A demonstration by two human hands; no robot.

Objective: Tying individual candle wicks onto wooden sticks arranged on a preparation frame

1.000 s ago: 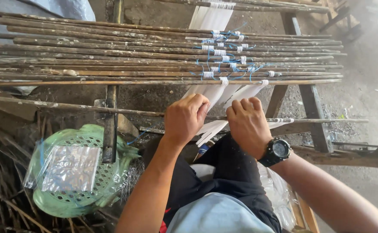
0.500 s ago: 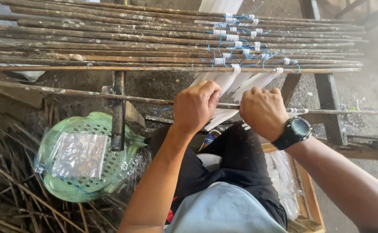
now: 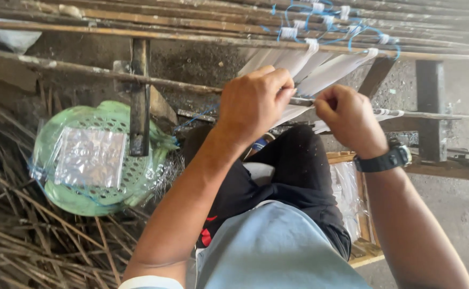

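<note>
My left hand [image 3: 253,101] and my right hand [image 3: 349,119] are both closed on a thin wooden stick [image 3: 111,76] that runs across in front of me. White strips [image 3: 320,69] hang from the row of sticks [image 3: 191,37] above, where they are bound with white wrapping and blue string [image 3: 347,32]. The strips pass down between my two hands. A black watch [image 3: 388,159] sits on my right wrist. My fingertips pinch at the stick where the strips cross it.
A green perforated plastic basket [image 3: 98,190] with a clear plastic bag on it lies at lower left on a pile of thin sticks [image 3: 25,241]. Dark upright supports [image 3: 139,96] hold the rack. A wooden box [image 3: 363,214] with clear bags sits at my right leg.
The view has tilted down, so the rack of sticks has slid up and partly out of frame. Both hands stay on the thin stick, now a little further apart.
</note>
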